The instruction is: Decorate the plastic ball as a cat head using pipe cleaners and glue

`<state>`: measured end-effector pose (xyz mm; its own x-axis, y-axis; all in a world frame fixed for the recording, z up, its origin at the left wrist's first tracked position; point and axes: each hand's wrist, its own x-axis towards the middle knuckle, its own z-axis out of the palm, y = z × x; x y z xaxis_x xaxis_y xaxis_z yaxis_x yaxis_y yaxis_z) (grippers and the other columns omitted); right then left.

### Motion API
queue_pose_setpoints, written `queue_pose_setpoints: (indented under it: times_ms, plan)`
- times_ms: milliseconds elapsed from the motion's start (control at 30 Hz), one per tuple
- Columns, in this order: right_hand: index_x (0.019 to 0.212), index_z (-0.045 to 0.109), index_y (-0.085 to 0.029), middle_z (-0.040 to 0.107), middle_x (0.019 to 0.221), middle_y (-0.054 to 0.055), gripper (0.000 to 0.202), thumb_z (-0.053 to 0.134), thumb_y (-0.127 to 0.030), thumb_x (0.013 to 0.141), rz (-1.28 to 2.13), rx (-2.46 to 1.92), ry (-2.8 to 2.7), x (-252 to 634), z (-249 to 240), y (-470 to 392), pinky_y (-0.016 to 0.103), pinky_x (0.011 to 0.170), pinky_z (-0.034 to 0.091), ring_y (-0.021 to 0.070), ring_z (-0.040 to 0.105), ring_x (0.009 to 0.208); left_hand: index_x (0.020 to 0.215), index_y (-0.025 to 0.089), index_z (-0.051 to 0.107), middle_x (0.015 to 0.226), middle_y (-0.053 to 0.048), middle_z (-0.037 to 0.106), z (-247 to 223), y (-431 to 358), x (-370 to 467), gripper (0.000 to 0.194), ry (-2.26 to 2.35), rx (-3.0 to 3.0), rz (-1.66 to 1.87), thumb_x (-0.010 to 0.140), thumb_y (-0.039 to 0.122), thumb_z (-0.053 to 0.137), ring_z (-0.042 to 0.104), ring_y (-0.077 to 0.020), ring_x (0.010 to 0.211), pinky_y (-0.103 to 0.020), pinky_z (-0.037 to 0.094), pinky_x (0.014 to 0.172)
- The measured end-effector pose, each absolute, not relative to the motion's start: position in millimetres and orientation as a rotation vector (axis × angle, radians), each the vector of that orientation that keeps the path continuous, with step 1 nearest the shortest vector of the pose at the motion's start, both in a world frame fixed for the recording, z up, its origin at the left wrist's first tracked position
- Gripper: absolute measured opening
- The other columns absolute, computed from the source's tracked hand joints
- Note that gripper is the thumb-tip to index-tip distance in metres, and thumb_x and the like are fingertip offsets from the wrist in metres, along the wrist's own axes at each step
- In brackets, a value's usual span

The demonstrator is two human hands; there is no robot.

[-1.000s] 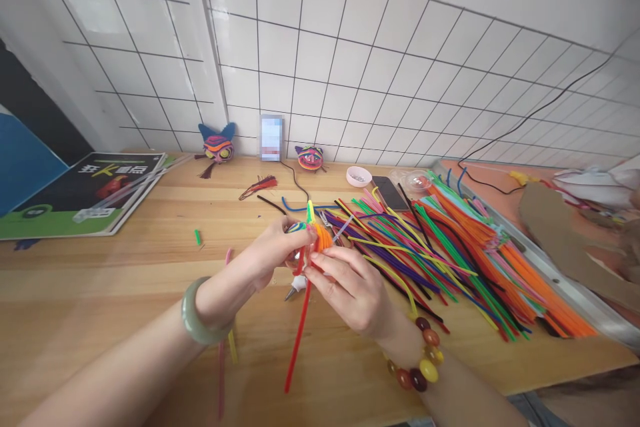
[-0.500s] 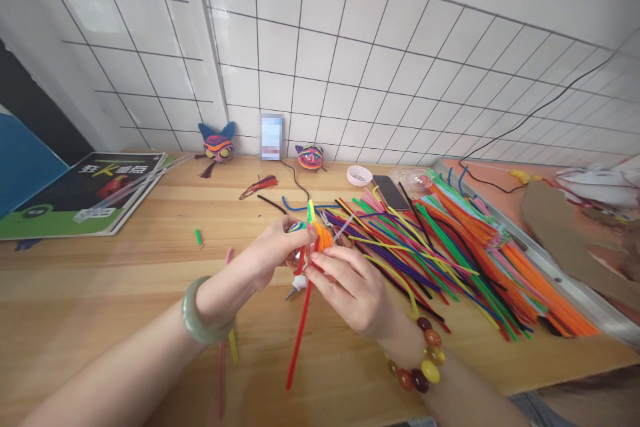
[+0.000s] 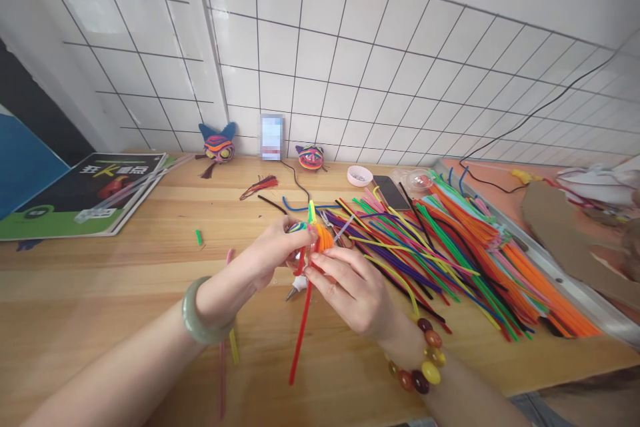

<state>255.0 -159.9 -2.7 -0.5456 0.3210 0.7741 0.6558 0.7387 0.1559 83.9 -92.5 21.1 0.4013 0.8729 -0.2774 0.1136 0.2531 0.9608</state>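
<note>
My left hand (image 3: 280,247) is closed round a small clear ball-like craft piece (image 3: 324,238), partly covered with orange, red, green and blue pipe cleaners. My right hand (image 3: 353,283) pinches a red pipe cleaner (image 3: 301,340) against the piece's lower right side; its free end hangs down toward me. Yellow and green tips stick up from the top of the piece. Just below the hands, the white nozzle of a glue gun (image 3: 298,285) shows, its body hidden. Small pliers or scissors (image 3: 327,220) lie partly hidden behind the piece.
Many loose pipe cleaners (image 3: 415,247) spread over the right of the wooden table (image 3: 125,300). At the back are two finished cat-like heads (image 3: 219,145), a lit phone (image 3: 271,137), a pink bowl (image 3: 359,176) and a dark phone (image 3: 391,193). A magazine (image 3: 80,193) lies left.
The hanging end of the red pipe cleaner has swung slightly to the right. Both hands have kept their places on the piece.
</note>
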Motion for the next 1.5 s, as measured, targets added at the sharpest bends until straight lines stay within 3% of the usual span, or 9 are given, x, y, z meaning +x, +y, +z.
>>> queue_pose_setpoints:
  times_ms: [367,767,1500]
  plan:
    - [0.103,0.073,-0.013,0.075,0.104,0.008,0.018,0.061,-0.010,0.090,-0.630,-0.745,-2.157,254.4,-1.3,-159.9,0.035,0.084,0.062,0.0222,0.066,0.100,0.091,0.018,0.052,0.070,0.004,0.054,22.7,-92.8,82.9,0.026,1.049,1.210,0.665,0.075,0.034,0.066,0.050,-0.0104,0.057,-0.024,0.039,0.050]
    - [0.104,0.072,-0.009,0.075,0.104,0.010,0.019,0.065,-0.008,0.087,-0.625,-0.730,-2.156,253.3,-2.6,-160.0,0.036,0.084,0.061,0.0236,0.065,0.100,0.090,0.017,0.053,0.071,0.003,0.055,20.8,-91.8,82.0,0.025,1.025,1.214,0.676,0.076,0.033,0.066,0.051,-0.0102,0.057,-0.023,0.038,0.048]
    - [0.101,0.073,-0.012,0.076,0.101,0.009,0.017,0.063,-0.009,0.088,-0.656,-0.732,-2.143,252.2,-0.5,-159.8,0.035,0.084,0.060,0.0218,0.064,0.099,0.088,0.019,0.051,0.072,0.004,0.053,21.2,-92.6,80.6,0.021,0.987,1.205,0.681,0.077,0.031,0.064,0.049,-0.0102,0.057,-0.024,0.038,0.049]
